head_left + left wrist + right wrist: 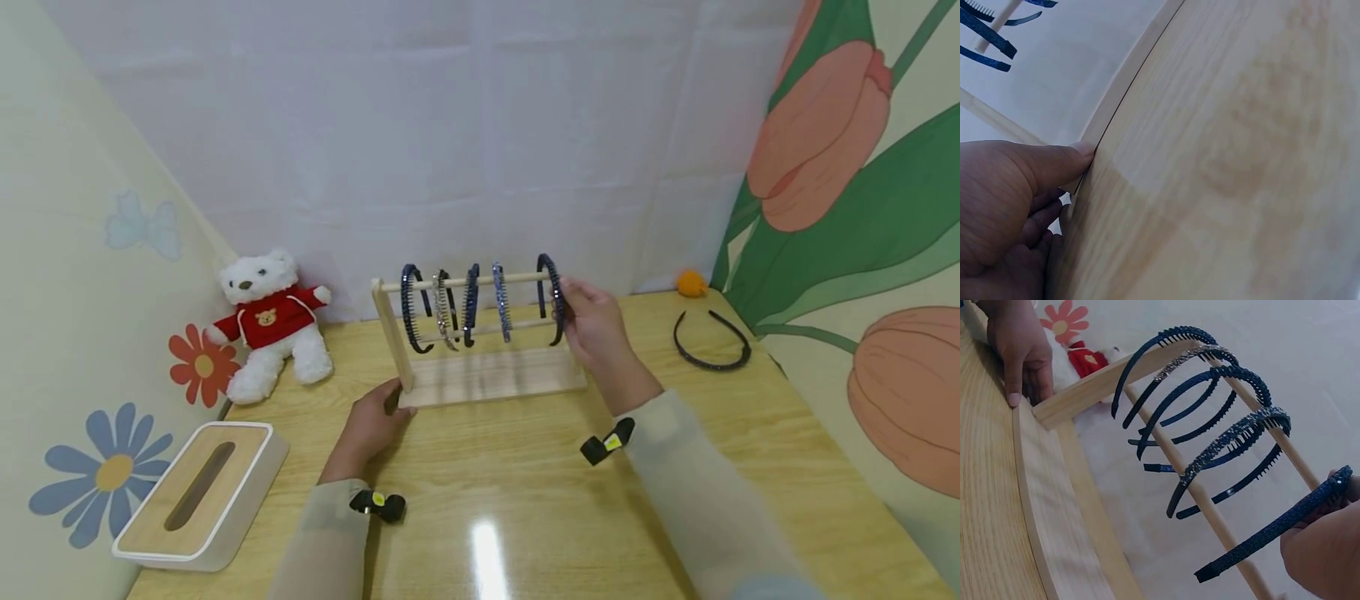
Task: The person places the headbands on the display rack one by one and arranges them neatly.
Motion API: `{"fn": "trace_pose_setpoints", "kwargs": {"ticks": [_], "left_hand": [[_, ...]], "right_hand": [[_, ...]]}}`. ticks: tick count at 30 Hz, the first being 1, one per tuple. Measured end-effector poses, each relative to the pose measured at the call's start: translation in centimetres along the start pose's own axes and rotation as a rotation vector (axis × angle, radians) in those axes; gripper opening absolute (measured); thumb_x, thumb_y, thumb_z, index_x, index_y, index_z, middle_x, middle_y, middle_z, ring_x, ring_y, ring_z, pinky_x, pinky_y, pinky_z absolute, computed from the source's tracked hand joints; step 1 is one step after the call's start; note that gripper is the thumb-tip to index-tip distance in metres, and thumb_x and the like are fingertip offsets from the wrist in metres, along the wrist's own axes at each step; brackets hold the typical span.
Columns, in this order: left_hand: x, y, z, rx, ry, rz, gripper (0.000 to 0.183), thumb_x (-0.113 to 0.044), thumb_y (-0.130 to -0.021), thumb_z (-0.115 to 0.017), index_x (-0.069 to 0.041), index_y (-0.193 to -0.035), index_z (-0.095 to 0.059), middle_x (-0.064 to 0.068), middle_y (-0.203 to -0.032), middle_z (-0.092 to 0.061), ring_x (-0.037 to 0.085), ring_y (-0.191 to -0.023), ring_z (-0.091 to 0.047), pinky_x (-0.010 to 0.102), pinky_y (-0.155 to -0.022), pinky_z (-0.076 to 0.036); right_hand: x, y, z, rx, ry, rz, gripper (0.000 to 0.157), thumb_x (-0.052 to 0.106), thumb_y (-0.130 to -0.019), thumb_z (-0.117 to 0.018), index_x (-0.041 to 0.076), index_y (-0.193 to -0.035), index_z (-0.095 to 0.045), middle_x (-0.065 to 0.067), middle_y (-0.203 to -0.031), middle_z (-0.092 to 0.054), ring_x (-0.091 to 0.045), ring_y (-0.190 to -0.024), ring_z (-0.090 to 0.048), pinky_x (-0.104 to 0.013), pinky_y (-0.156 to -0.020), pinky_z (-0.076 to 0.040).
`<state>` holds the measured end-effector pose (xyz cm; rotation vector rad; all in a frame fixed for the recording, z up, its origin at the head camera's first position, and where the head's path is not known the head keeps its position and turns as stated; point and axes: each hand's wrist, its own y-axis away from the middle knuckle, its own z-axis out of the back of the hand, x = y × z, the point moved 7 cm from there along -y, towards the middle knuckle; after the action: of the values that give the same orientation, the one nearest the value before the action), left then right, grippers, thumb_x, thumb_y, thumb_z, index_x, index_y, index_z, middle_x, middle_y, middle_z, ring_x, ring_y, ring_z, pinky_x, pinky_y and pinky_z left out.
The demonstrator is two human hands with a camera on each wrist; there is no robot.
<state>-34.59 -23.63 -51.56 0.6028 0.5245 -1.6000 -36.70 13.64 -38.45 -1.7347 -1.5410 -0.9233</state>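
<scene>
A light wooden rack (495,379) with two rods carries several dark headbands (471,304), some with sparkling trim and comb teeth. My left hand (375,421) pinches the left end of the rack's base, the thumb on its front edge (1088,149) and the other fingers behind. At the rack's right end my right hand (600,325) grips the rightmost dark blue headband (1272,528), which hangs around the rods. The right-hand post is mostly hidden behind that hand. Another black headband (712,364) lies on the table to the right.
A white teddy bear (273,317) in a red sweater sits at the back left. In front of it stands a white tissue box (243,508) with a wooden lid. A small orange object (691,283) is at the back right. Walls enclose the wooden table (480,467) behind and on both sides.
</scene>
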Motion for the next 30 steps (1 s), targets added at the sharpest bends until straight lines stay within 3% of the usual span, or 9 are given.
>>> {"fn": "trace_pose_setpoints", "kwargs": {"ticks": [7, 15, 23, 30], "left_hand": [[0.0, 0.0, 0.0, -0.003, 0.007, -0.004, 0.064, -0.021, -0.108, -0.071, -0.005, -0.165, -0.047, 0.027, -0.165, -0.049, 0.049, -0.156, -0.042, 0.064, -0.13, -0.033], [0.2, -0.1, -0.1, 0.01, 0.008, 0.013, 0.065, -0.023, -0.109, -0.07, -0.005, -0.166, -0.046, 0.026, -0.167, -0.048, 0.048, -0.158, -0.04, 0.064, -0.13, -0.033], [0.2, -0.1, -0.2, 0.013, 0.013, 0.013, 0.065, -0.023, -0.109, -0.07, -0.005, -0.166, -0.045, 0.026, -0.167, -0.047, 0.048, -0.158, -0.04, 0.064, -0.13, -0.033], [0.2, -0.1, -0.2, 0.014, 0.019, 0.016, 0.066, -0.023, -0.109, -0.07, -0.004, -0.166, -0.044, 0.026, -0.167, -0.047, 0.048, -0.158, -0.04, 0.064, -0.13, -0.033]], "right_hand": [[-1.5, 0.4, -1.5, 0.005, 0.064, -0.004, 0.016, 0.01, -0.112, -0.062, 0.011, -0.102, -0.075, 0.0, -0.094, -0.073, -0.009, -0.083, -0.064, -0.019, -0.073, -0.057], [-2.2, 0.5, -2.2, 0.01, 0.084, -0.006, 0.013, 0.01, -0.111, -0.064, 0.006, -0.109, -0.077, -0.004, -0.099, -0.074, -0.011, -0.085, -0.064, -0.019, -0.073, -0.056], [-2.4, 0.5, -2.4, 0.018, 0.109, -0.011, 0.026, 0.012, -0.112, -0.062, -0.005, -0.129, -0.072, -0.008, -0.11, -0.073, -0.013, -0.091, -0.065, -0.019, -0.077, -0.057], [-2.5, 0.5, -2.5, 0.033, 0.099, -0.006, 0.025, 0.012, -0.113, -0.062, -0.006, -0.127, -0.072, -0.009, -0.11, -0.073, -0.011, -0.088, -0.064, -0.02, -0.076, -0.056]]}}
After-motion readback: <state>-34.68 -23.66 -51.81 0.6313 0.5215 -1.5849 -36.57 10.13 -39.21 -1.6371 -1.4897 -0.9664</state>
